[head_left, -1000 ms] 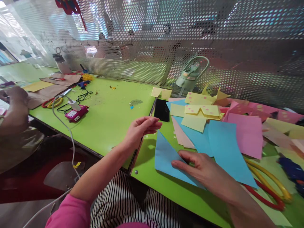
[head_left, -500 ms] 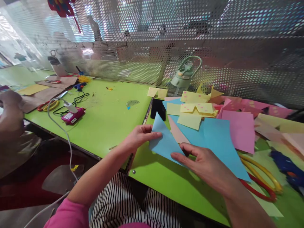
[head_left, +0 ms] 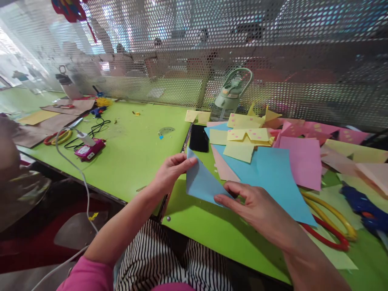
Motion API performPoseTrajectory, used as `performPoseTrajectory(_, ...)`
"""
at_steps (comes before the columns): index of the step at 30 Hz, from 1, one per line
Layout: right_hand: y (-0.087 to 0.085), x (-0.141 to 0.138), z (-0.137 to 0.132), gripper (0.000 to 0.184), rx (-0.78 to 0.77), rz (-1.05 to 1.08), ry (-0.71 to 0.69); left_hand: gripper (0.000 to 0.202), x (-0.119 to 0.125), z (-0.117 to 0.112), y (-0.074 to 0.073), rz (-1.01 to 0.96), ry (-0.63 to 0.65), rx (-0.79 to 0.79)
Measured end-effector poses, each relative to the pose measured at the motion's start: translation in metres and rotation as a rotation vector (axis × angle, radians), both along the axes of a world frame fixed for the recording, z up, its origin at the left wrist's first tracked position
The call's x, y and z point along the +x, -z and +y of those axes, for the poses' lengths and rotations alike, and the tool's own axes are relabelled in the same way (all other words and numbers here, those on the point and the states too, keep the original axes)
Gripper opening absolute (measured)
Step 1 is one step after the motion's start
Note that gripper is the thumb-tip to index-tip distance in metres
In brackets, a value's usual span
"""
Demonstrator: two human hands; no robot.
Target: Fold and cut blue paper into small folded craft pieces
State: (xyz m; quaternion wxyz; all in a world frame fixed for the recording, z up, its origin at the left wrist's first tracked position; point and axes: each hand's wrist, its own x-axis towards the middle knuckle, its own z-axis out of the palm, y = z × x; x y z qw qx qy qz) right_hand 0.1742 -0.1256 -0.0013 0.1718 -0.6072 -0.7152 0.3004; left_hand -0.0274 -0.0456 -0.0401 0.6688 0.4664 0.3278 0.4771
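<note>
A blue sheet of paper (head_left: 273, 178) lies on the green table (head_left: 212, 230), its left corner lifted off the surface. My left hand (head_left: 169, 171) pinches that raised corner at its tip. My right hand (head_left: 257, 206) is closed on the lower edge of the same sheet, fingers curled over it. More paper lies behind: yellow pieces with pink dots (head_left: 248, 135), a pink sheet (head_left: 303, 159) and a pale pink piece (head_left: 224, 169).
A black phone (head_left: 198, 138) lies beside the papers. Red and yellow scissors (head_left: 330, 226) sit at right, a blue glue gun (head_left: 363, 206) beyond. A green fan (head_left: 232, 91) stands by the perforated screen. A pink charger (head_left: 89, 148) with cables and another person's arm (head_left: 9, 153) are at left.
My left hand came down from above the table and took the blue sheet's left corner, lifting it. The right hand stayed on the sheet's lower edge.
</note>
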Motion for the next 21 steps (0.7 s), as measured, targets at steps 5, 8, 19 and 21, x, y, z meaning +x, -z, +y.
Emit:
performPoseTrajectory(5, -0.002, 0.002, 0.000, 0.044, -0.019, 0.037, -0.032, 0.035, -0.006, 0.008, -0.007, -0.150, -0.143, -0.043)
performPoseTrajectory(8, -0.002, 0.005, 0.001, 0.043, -0.011, 0.098, 0.025, 0.044, -0.008, 0.006, -0.008, -0.050, 0.089, -0.047)
performPoseTrajectory(19, -0.003, 0.007, 0.003, 0.045, -0.008, 0.157, 0.106, 0.037, -0.006, -0.001, -0.003, 0.164, 0.268, -0.009)
performPoseTrajectory(21, -0.003, 0.007, 0.003, 0.045, -0.020, 0.157, 0.102, 0.036, -0.006, -0.001, -0.003, 0.133, 0.284, 0.007)
